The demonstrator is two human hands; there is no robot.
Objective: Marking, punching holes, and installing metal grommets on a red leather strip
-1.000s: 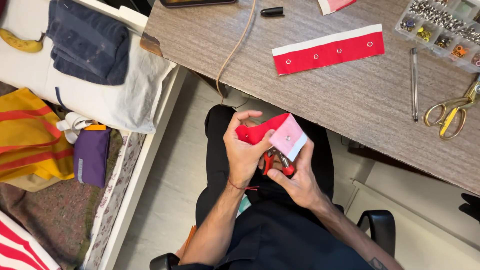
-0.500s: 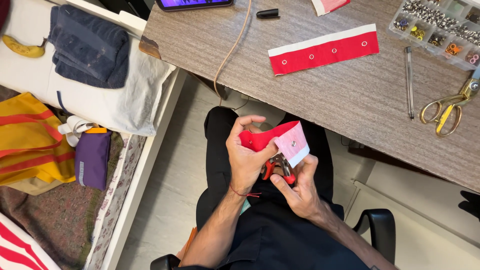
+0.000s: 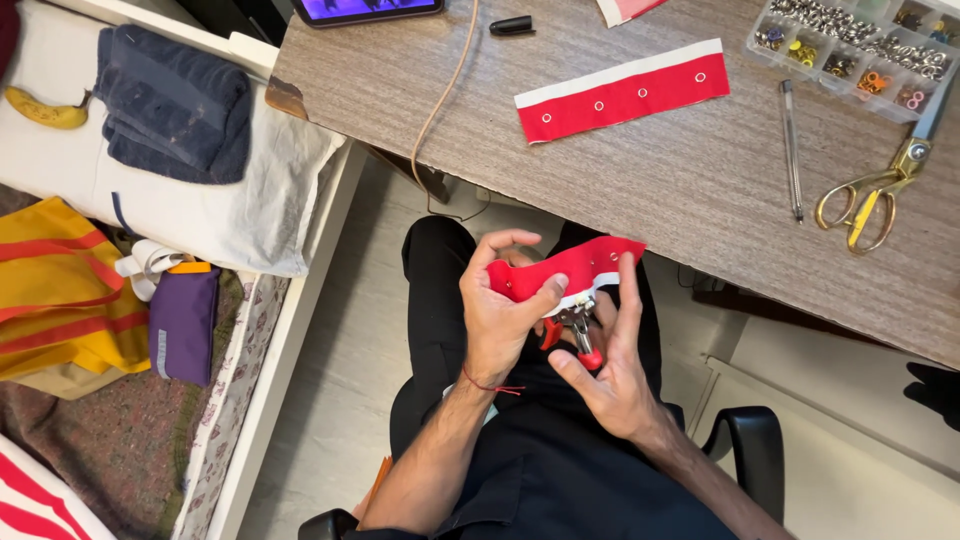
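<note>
A wood-grain tabletop (image 3: 700, 190) fills the upper right, and a bed (image 3: 60, 200) runs down the left side. On the bed lie a white cloth (image 3: 250, 200), a yellow bag (image 3: 60, 300) with red stripes, a folded dark towel (image 3: 175, 115), a purple pouch (image 3: 183, 325) and a banana (image 3: 45, 110). The seated person wears dark clothes, and a black chair (image 3: 745, 450) shows at the lower right.

On the tabletop a red strip (image 3: 622, 92) with a white edge and metal eyelets lies flat, well apart from the hands. Near it to the right are a clear box (image 3: 860, 50) of small metal parts, gold scissors (image 3: 875, 190) and a pen (image 3: 790, 150). A tan cord (image 3: 445, 95) hangs over the tabletop's near edge, and a tablet (image 3: 365, 8) sits at the top edge with a small black cap (image 3: 512, 25) just beside it.

Below the tabletop's edge, over the lap, the left hand (image 3: 505, 315) pinches a red fabric piece (image 3: 565, 270) between thumb and curled fingers. The right hand (image 3: 610, 370) supports the piece's other end with its forefinger stretched up along the fabric, while its other fingers wrap around red-handled pliers (image 3: 578, 330) held just under the fabric. The pliers' metal head touches the fabric's white lower edge; whether it bites the fabric cannot be told.
</note>
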